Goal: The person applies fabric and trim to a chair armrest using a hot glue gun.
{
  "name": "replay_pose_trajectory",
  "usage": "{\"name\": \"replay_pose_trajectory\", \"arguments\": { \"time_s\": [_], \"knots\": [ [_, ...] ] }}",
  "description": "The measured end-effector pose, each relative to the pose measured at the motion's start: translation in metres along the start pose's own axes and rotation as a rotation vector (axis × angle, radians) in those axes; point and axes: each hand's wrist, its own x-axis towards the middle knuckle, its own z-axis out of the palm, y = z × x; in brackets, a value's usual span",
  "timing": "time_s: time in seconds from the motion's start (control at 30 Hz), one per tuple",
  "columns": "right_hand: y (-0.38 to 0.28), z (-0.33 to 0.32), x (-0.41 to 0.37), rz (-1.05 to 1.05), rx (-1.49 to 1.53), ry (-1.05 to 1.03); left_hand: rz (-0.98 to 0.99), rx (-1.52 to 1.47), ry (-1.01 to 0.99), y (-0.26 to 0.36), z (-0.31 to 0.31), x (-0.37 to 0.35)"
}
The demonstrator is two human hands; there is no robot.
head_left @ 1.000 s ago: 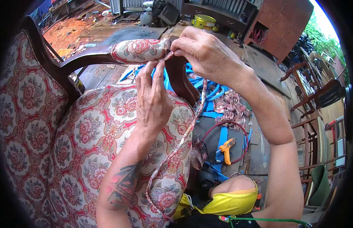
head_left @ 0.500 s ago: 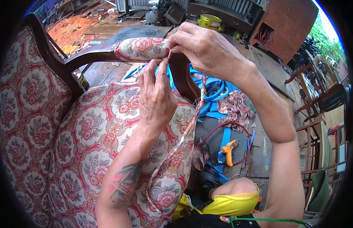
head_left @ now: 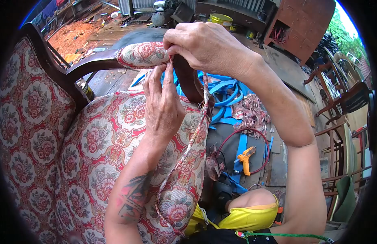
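A chair with floral fabric [head_left: 95,142] and a dark wooden frame fills the left and middle. Its armrest bears a floral pad [head_left: 142,54]. At the pad's front end my right hand [head_left: 204,42] pinches a thin fabric cord. Just below it, my left hand [head_left: 163,95] has its fingertips raised against the cord and the pad's lower edge; what lies between them is too small to tell. The patterned cord [head_left: 191,142] hangs past the curved arm support [head_left: 188,79] and lies down across the seat.
On the floor are blue strips [head_left: 226,91], shredded fibres [head_left: 251,114], an orange glue gun [head_left: 245,160] and a red hoop-like cable [head_left: 266,142]. Chair frames [head_left: 339,95] stand at the right, a brown cabinet [head_left: 302,28] and a yellow bucket [head_left: 221,19] at the back.
Both hands and the armrest appear a little further left in view. The fingers remain at the front end of the pad, and the hanging cord has shifted left too.
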Motion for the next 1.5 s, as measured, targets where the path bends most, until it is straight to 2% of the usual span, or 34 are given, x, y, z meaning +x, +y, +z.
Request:
{"name": "replay_pose_trajectory", "arguments": {
  "time_s": [0.2, 0.67, 0.93, 1.07, 1.17, 1.23, 1.5],
  "knots": [
    [0.005, 0.008, 0.002, 0.006, -0.026, 0.02, 0.06, -0.061, 0.063, -0.006, 0.004, -0.002],
    [0.014, 0.014, -0.001, -0.025, 0.003, 0.046, 0.025, 0.082, 0.005, -0.001, 0.004, -0.002],
    [0.021, 0.01, -0.001, -0.065, 0.302, 0.061, 0.053, 0.15, -0.018, -0.001, 0.004, -0.003],
    [0.021, 0.007, -0.002, -0.065, 0.291, 0.046, 0.06, 0.169, -0.03, 0.0, 0.004, -0.002],
    [0.017, 0.003, -0.002, 0.006, 0.297, 0.024, 0.051, 0.163, -0.051, 0.001, 0.003, -0.002],
    [0.014, -0.001, -0.002, 0.096, 0.413, -0.052, 0.045, 0.159, -0.061, 0.002, 0.002, -0.003],
    [0.019, 0.002, 0.002, -0.012, 0.342, 0.007, 0.043, 0.131, -0.088, 0.003, 0.001, -0.002]
  ]
}}
